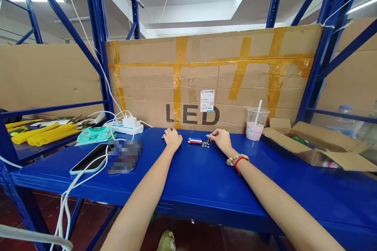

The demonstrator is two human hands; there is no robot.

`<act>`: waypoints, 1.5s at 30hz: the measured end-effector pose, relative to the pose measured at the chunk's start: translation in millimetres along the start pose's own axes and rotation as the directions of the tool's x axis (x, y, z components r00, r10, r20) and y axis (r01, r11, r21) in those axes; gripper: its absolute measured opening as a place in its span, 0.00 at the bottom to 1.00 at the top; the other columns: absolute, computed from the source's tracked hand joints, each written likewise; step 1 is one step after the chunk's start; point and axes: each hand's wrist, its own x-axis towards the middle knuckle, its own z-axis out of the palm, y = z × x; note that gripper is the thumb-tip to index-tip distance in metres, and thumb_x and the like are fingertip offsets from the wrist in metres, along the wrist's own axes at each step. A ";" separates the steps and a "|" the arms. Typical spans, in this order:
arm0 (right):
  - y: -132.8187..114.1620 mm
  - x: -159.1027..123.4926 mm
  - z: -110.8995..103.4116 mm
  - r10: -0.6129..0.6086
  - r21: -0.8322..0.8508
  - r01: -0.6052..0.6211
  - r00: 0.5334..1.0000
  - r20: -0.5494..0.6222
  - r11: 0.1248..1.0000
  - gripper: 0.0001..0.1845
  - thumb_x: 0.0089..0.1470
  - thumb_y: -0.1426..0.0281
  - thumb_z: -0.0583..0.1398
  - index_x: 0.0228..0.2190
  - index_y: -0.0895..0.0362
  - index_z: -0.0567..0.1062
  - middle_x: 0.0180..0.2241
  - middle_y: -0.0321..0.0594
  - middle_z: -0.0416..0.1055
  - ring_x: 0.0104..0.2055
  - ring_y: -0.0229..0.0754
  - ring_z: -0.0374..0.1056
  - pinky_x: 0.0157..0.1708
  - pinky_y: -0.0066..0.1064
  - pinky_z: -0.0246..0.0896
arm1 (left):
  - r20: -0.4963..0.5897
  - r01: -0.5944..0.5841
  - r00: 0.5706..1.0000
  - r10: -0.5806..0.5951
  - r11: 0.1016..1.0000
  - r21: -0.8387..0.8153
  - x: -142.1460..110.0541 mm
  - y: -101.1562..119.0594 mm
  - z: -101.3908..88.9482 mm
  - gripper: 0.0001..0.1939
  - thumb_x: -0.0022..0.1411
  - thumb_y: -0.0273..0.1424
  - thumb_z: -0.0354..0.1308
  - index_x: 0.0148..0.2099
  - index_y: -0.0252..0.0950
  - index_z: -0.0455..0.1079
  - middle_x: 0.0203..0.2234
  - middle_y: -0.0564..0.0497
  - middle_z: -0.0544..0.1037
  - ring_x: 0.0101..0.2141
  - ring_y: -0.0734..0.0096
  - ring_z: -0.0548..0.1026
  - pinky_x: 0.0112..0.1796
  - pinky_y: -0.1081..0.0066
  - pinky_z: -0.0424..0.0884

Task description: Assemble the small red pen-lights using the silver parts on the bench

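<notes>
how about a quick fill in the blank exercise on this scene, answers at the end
The silver balls, beside the red and blue rods, lie nearer the right hand than the ____ hand.
The large letters on the cardboard spell ____.
In the plastic cup, the straw's color is ____.
The tabletop's color is ____.

Missing words: left; LED; white; blue.

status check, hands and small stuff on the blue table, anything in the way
Left hand down on blue tabletop; right hand lowered beside small silvery pieces; red and blue cylinders between hands; drink cup off to the right.
</notes>
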 end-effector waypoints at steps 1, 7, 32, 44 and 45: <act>0.6 0.2 0.4 -0.005 -0.004 0.005 1.000 -0.003 1.000 0.12 0.40 0.63 0.64 0.19 0.58 0.72 0.22 0.39 0.72 0.26 0.40 0.67 0.25 0.27 0.55 | 0.001 -0.001 1.000 0.001 1.000 -0.004 -0.2 0.1 0.0 0.13 0.58 0.31 0.48 0.43 0.35 0.68 0.47 0.41 0.65 0.51 0.58 0.60 0.48 0.63 0.57; 3.5 1.2 3.2 -0.042 -0.029 0.040 0.998 -0.053 0.999 0.10 0.46 0.64 0.61 0.22 0.58 0.75 0.25 0.41 0.74 0.28 0.41 0.69 0.27 0.28 0.57 | 0.006 -0.001 1.000 0.001 1.000 -0.013 -0.9 -0.3 0.6 0.12 0.58 0.31 0.48 0.43 0.35 0.68 0.47 0.42 0.65 0.51 0.58 0.60 0.48 0.64 0.57; -3.5 -1.0 -0.3 -0.012 0.066 0.008 0.998 0.068 0.998 0.09 0.43 0.67 0.64 0.28 0.58 0.77 0.29 0.38 0.75 0.30 0.37 0.69 0.28 0.25 0.59 | -0.038 -0.025 0.999 0.035 0.969 0.245 -1.1 -1.7 2.2 0.17 0.57 0.26 0.47 0.49 0.30 0.65 0.50 0.38 0.64 0.52 0.58 0.59 0.49 0.63 0.56; -5.6 -3.4 2.9 -0.103 -0.043 0.112 0.978 0.184 0.993 0.08 0.45 0.64 0.62 0.30 0.51 0.78 0.30 0.32 0.74 0.32 0.38 0.67 0.28 0.26 0.56 | 0.047 -0.074 0.997 0.062 0.950 0.302 2.5 -6.1 2.8 0.17 0.59 0.25 0.46 0.49 0.32 0.66 0.51 0.39 0.64 0.54 0.57 0.57 0.51 0.64 0.54; -5.9 -3.7 2.5 -0.114 -0.057 0.128 0.974 0.193 0.990 0.08 0.46 0.64 0.62 0.30 0.51 0.78 0.31 0.32 0.74 0.33 0.37 0.67 0.29 0.26 0.56 | 0.036 -0.071 0.997 0.063 0.951 0.300 2.7 -6.2 2.7 0.18 0.59 0.25 0.46 0.51 0.32 0.64 0.52 0.39 0.63 0.54 0.57 0.57 0.51 0.64 0.54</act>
